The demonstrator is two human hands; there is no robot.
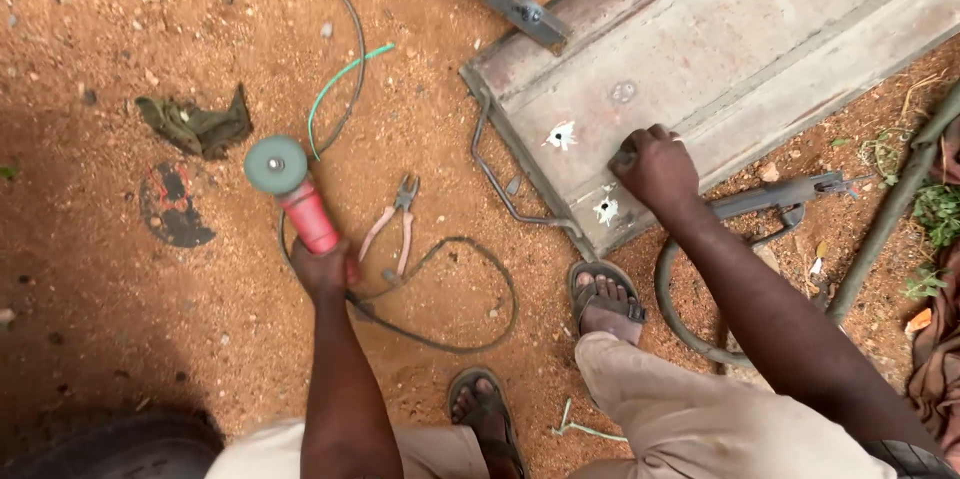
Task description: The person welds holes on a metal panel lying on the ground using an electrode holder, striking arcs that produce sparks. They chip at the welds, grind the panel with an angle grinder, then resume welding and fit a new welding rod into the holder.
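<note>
A worker's left hand (322, 267) grips the red angle grinder (290, 187), its disc raised off the dirt beside loose pliers (395, 224), while the right hand (655, 167) closes on the grey metal door panel's (720, 49) edge, apparently steadying it, a sandalled foot (605, 301) just below

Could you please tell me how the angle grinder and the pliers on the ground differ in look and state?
The angle grinder is gripped at its red body by the left hand, while the pliers lie loose on the dirt, touched by neither hand. The angle grinder is bulkier, with a round grey-green disc at its head; the pliers are slim, with pale handles spread apart. A dark cable runs from the angle grinder; the pliers have none. Both are over red gravelly soil.
</note>
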